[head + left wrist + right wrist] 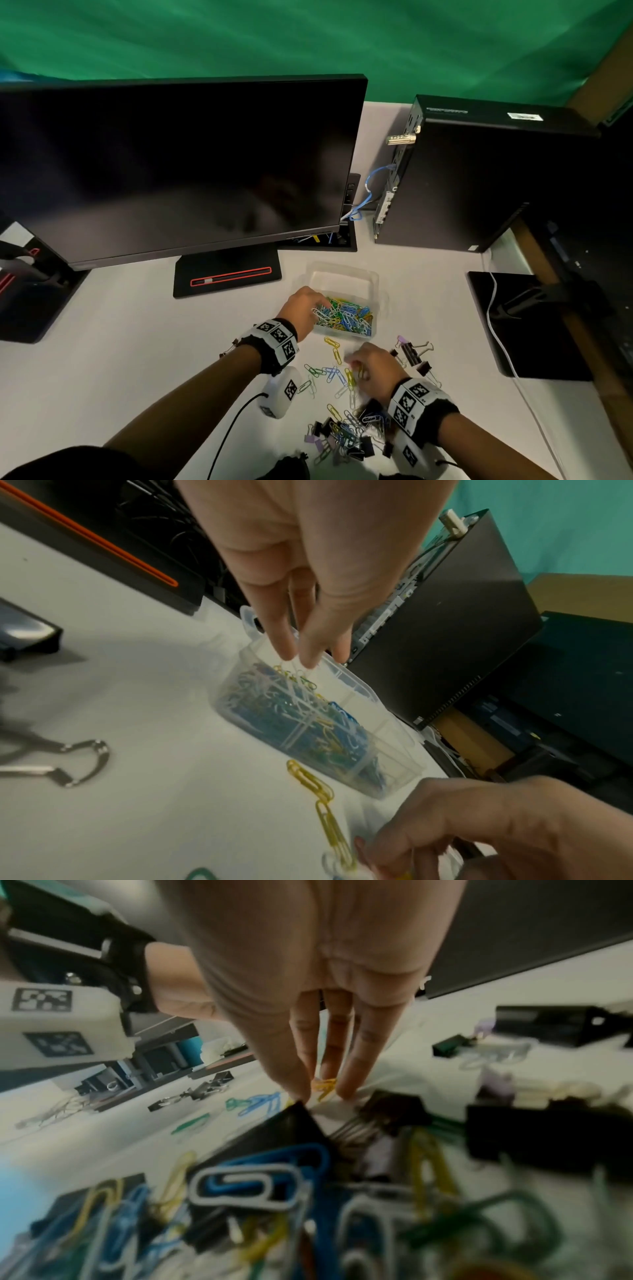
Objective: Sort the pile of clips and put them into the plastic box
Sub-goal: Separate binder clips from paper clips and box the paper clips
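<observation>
Over the plastic box (346, 274) the left hand (301, 308) pinches paper clips (294, 673) to release, while the right hand (373, 368) pinches a yellow paper clip (323, 1084) off the worktop (137, 342), likely boxed next.

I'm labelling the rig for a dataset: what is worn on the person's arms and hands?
Both hands, left hand and right hand, are bare, and so are the forearms. Each wrist carries a black strap with white blocks printed with black square markers. A black cable trails from the left wrist unit.
</observation>
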